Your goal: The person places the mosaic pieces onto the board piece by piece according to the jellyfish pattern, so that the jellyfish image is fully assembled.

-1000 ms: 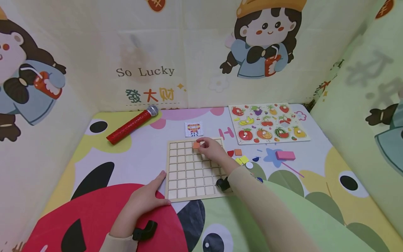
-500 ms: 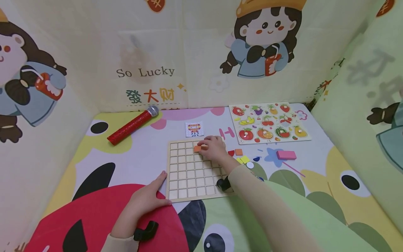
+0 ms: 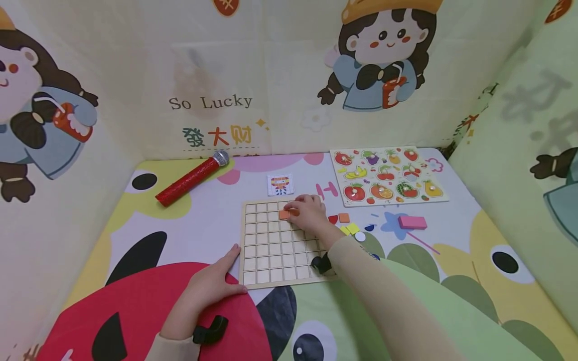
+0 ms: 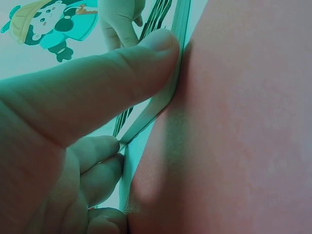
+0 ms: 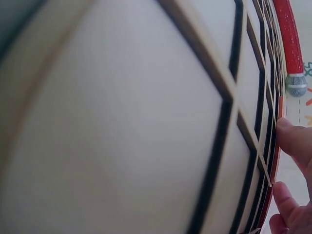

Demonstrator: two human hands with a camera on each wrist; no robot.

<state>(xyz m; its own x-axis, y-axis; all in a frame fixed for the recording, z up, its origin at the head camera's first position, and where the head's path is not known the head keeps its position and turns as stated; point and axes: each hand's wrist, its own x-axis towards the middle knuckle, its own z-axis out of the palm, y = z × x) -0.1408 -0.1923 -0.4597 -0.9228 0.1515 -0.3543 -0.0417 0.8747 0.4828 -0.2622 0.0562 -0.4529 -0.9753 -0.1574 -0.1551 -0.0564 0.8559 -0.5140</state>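
A wooden grid board (image 3: 264, 286) with square cells lies flat on the table in the head view. My left hand (image 3: 209, 286) rests at its near left corner, thumb against the front edge and fingers along the left edge. My right hand (image 3: 309, 213) reaches over the far part of the board. An orange square tile (image 3: 284, 214) lies at its fingertips over a far cell, and a second bit of orange (image 3: 294, 212) shows between the fingers. In the right wrist view the fingers (image 5: 292, 141) touch orange at the board's far edge. The right hand covers several cells.
Behind the board lies a small pattern card (image 3: 280, 185). Right of it are a red piece (image 3: 332, 219), another orange tile (image 3: 344, 217), yellow tiles (image 3: 352, 228), a white disc (image 3: 359, 236) and a pink block (image 3: 412, 222). Farther back lie a fruit puzzle (image 3: 388, 178) and red microphone (image 3: 191, 179).
My right hand has brought the orange tile slightly nearer and down onto the board, and more orange now shows between its fingers. The left hand keeps its place at the corner.
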